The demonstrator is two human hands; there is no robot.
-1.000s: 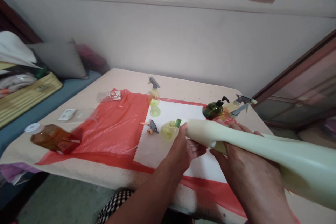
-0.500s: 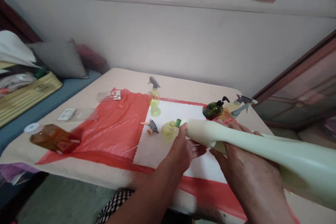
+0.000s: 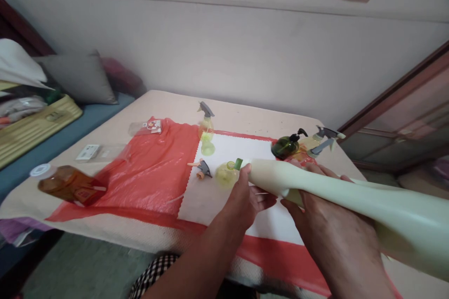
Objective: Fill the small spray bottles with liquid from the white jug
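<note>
A: Start close in. What's nearest?

B: Checked cloth [image 3: 156,271] at the bottom edge, then the right hand [image 3: 336,224], its fingers wrapped around the handle of a pale green jug [image 3: 372,201], smooth, moulded and plastic-looking. The jug lies tipped on its side in the air, bulky end at the right, tapering leftward.

A: And the left hand [image 3: 242,201]?

B: Closed about the narrow end, thumb pressed on the neck, fingers curled beneath. Just past the thumb is a stubby green spout [image 3: 238,164].

A: Does the spout meet anything?

B: It sits at the mouth of a round, see-through yellowish bottle [image 3: 225,177]; from this angle I can't tell whether they touch.

A: What's around that?

B: A white sheet [image 3: 199,201] with a scalloped edge, on glossy, wrinkled red plastic [image 3: 154,168]. A grey-and-peach spray head [image 3: 203,169] lies left of the bottle. Farther left, an amber bottle [image 3: 68,186] with a white cap.

A: Farther back?

B: An upright translucent spray bottle [image 3: 207,145], a squat dark green pump bottle [image 3: 285,147] to its right, then a flat, pale wall [image 3: 210,51].
</note>
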